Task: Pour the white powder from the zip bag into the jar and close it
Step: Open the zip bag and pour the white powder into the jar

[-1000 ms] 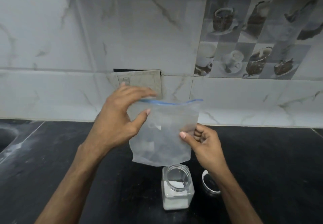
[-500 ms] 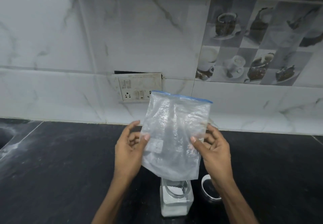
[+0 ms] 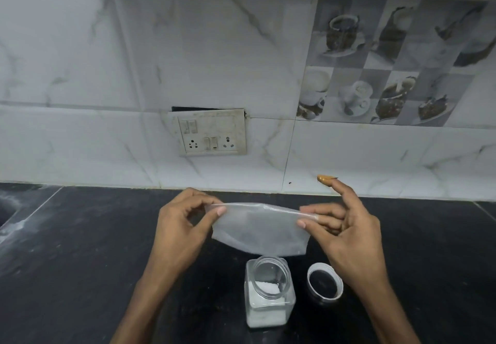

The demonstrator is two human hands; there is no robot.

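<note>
Head view, zip bag [image 3: 259,232]: held flat and near-horizontal in the air, stretched between both hands, just above and beyond the open jar; looked empty, no powder visible inside, so pouring judged done.
Head view, why held so: probably pulled taut to shake out the last grains or to flatten it before putting it aside; a judgement only.
Head view, left hand [image 3: 178,225]: closed in a pinch, thumb and forefinger gripping the bag's left edge, remaining fingers curled in.
Head view, right hand [image 3: 346,229]: thumb and middle fingers pinching the bag's right edge; forefinger sticking up and away, free of the bag.
Head view, jar [image 3: 268,291]: upright on the black counter [image 3: 80,263], near and centre, mouth uncovered, under the bag's near edge but apart from it.
Head view, white powder [image 3: 265,317]: lying in the jar's lower part, well below the neck.
Head view, lid [image 3: 325,282]: on the counter just right of the jar, open side up, within easy reach of the right hand; not yet fitted.
Head view, remaining step: jar still to be closed.
Head view, far side: switch plate [image 3: 212,133] on the tiled wall, well apart from the work.
</note>
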